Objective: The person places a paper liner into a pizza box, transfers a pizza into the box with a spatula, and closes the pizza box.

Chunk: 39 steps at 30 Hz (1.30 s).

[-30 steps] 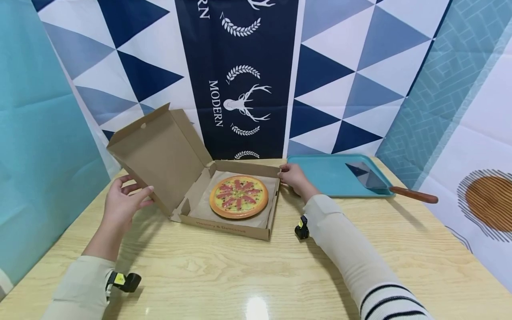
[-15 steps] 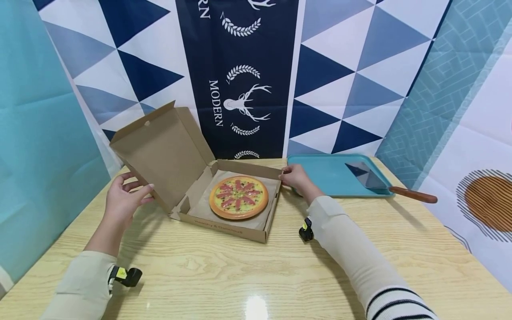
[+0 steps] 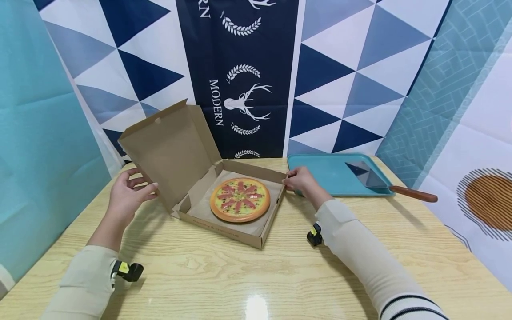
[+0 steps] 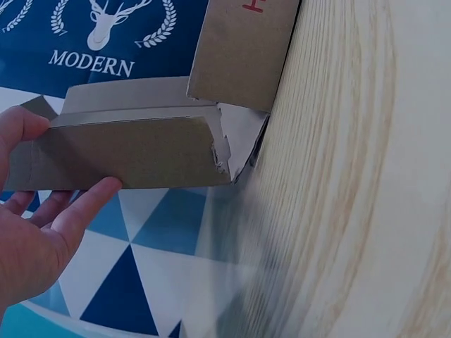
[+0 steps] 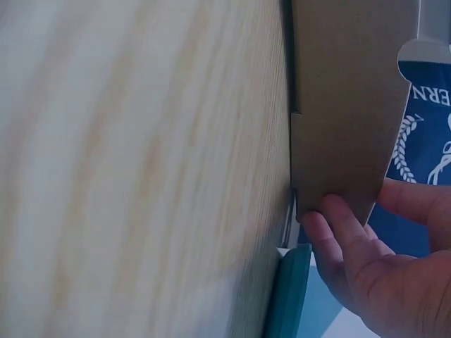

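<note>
A brown cardboard pizza box (image 3: pixel 191 198) lies on the wooden table with its lid (image 3: pixel 170 151) raised and leaning back to the left. Inside, on a paper liner (image 3: pixel 208 194), sits a round pizza (image 3: pixel 240 200) with an orange crust and red strips on top. My left hand (image 3: pixel 127 193) holds the lid's left side edge, and the left wrist view has the thumb above the flap (image 4: pixel 134 151) and the fingers under it. At the box's far right corner my right hand (image 3: pixel 302 182) pinches the side wall (image 5: pixel 345 141) between thumb and fingers.
A teal tray (image 3: pixel 318 173) stands at the back right, close behind my right hand. On it rests a pizza server (image 3: pixel 366 177), its wooden handle (image 3: pixel 414 194) jutting over the tray's right edge. Patterned cloth (image 3: pixel 244 58) hangs behind the table (image 3: pixel 208 275).
The box has turned on the table, its far right corner shifting right with my right hand and its front corner coming nearer. The raised lid and my left hand have moved slightly right.
</note>
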Tool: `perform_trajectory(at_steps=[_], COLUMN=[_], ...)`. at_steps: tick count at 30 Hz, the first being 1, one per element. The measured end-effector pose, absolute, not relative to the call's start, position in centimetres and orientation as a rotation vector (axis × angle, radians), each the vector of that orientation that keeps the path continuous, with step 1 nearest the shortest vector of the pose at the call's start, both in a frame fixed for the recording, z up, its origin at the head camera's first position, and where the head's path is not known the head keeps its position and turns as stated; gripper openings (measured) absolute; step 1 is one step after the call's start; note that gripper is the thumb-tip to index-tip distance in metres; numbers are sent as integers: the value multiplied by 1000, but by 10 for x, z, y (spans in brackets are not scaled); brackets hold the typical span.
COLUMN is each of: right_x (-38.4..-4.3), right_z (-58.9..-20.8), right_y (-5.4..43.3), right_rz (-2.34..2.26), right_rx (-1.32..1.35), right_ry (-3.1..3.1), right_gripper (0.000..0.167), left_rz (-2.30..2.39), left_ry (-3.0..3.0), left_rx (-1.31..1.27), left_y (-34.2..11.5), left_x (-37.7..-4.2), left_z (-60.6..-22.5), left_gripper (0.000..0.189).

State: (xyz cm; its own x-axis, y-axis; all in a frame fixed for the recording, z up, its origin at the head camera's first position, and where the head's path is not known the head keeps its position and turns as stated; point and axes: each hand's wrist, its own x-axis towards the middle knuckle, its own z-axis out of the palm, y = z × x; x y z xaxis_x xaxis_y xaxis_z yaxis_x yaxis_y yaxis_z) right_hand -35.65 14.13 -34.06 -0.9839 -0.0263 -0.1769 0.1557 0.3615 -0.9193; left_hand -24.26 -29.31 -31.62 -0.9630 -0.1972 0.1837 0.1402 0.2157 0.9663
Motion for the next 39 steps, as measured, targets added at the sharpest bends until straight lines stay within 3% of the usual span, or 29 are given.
perform_trajectory(at_steps=[16, 25, 39], right_x=[-334, -322, -306], right_z=[-339, -337, -335], right_y=[147, 153, 164], right_rz=[-1556, -1501, -1439], right_rx=[32, -11, -68], right_ry=[2581, 2597, 2551], right_gripper=[30, 31, 34], left_rz=[-1729, -1766, -1718], left_ry=[-2300, -2290, -2390], left_rx=[-59, -129, -165], left_y=[-290, -292, -286], left_x=[-255, -262, -276], left_z=[-314, -316, -312], left_gripper=[73, 63, 71])
